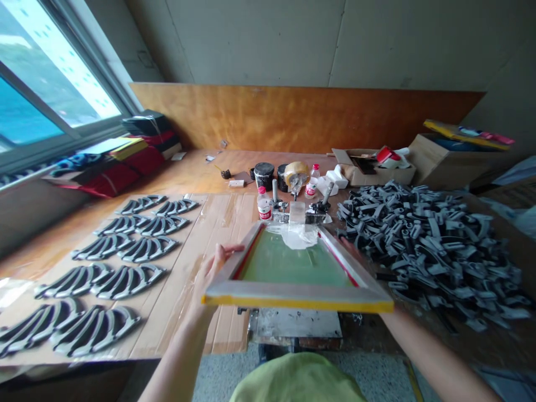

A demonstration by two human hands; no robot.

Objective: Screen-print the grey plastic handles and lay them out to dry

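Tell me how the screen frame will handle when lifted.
The screen frame is probably stiff and fairly light for its size, judging by its narrow straight bars and the left hand gripping one side. The stretched green mesh looks like the fragile part, likely to dent or tear if pushed. Its flat bars shouldn't roll.

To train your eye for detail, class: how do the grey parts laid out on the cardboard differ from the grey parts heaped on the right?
The laid-out parts sit in neat paired rows, while the heaped parts lie jumbled in a pile. The laid-out parts lie flat and apart on the cardboard; the heaped parts overlap. The rows lie left of the screen frame, the heap right. Both are grey and black.
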